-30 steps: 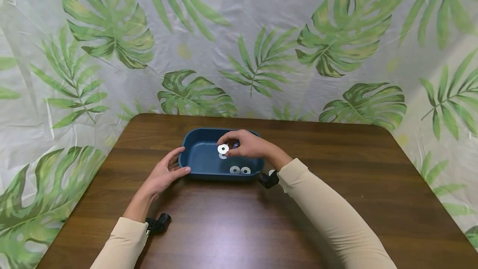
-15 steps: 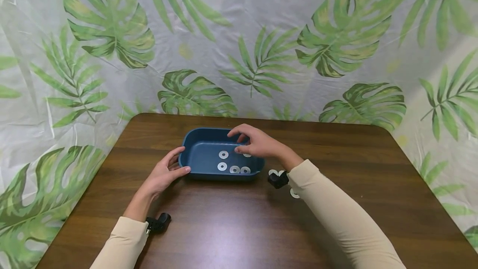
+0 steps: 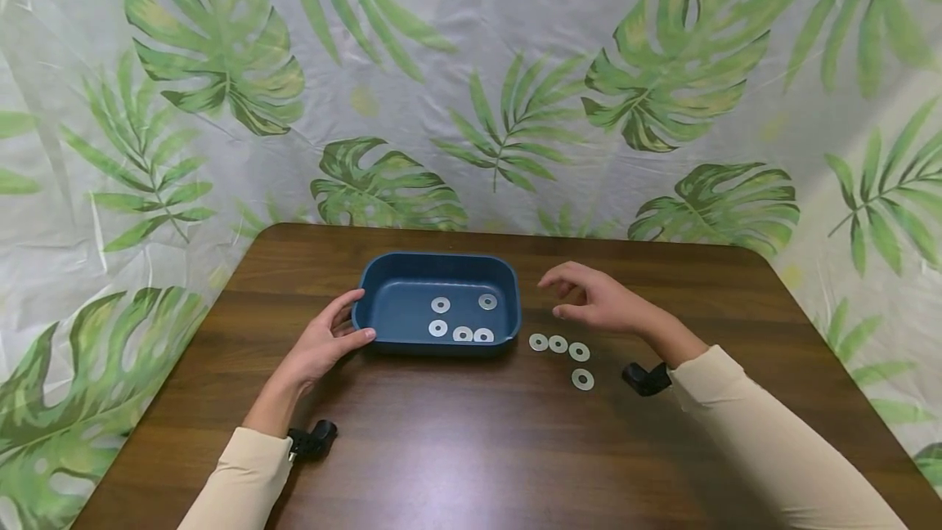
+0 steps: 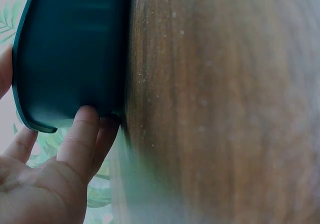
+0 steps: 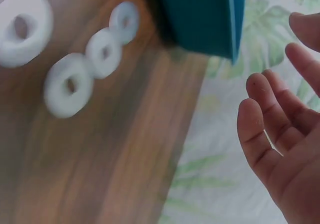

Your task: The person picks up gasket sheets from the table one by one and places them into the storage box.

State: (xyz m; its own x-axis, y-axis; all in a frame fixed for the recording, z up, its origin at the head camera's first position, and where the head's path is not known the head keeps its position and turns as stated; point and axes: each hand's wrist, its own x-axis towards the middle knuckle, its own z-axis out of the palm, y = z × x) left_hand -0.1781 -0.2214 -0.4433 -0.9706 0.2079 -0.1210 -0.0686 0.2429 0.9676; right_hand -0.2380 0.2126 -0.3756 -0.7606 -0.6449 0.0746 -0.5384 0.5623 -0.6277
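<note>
A dark blue rectangular tray (image 3: 401, 313) stands on the table with several flat white washers (image 3: 437, 328) lying on its floor. My left hand (image 3: 321, 348) grips its left end, thumb at the front corner and fingers at the left rim; the left wrist view shows fingertips (image 4: 86, 116) against the outer wall. To the right of the tray my right hand (image 3: 599, 298) hovers over the table, fingers loosely bent, nothing in them. Several more washers (image 3: 579, 352) lie on the table just in front of that hand, three in a near row and one (image 3: 582, 379) closer to me.
The brown wooden table (image 3: 441, 448) reaches back to a leaf-printed cloth (image 3: 530, 88). A small black camera (image 3: 316, 440) sits on the left wrist, another camera (image 3: 646, 379) on the right wrist. The tray's right end is close to the nearest loose washer (image 3: 538, 342).
My right hand has let go of a washer inside the tray and moved out to the right, uncovering the loose washers on the table. The left hand and the tray have stayed put.
</note>
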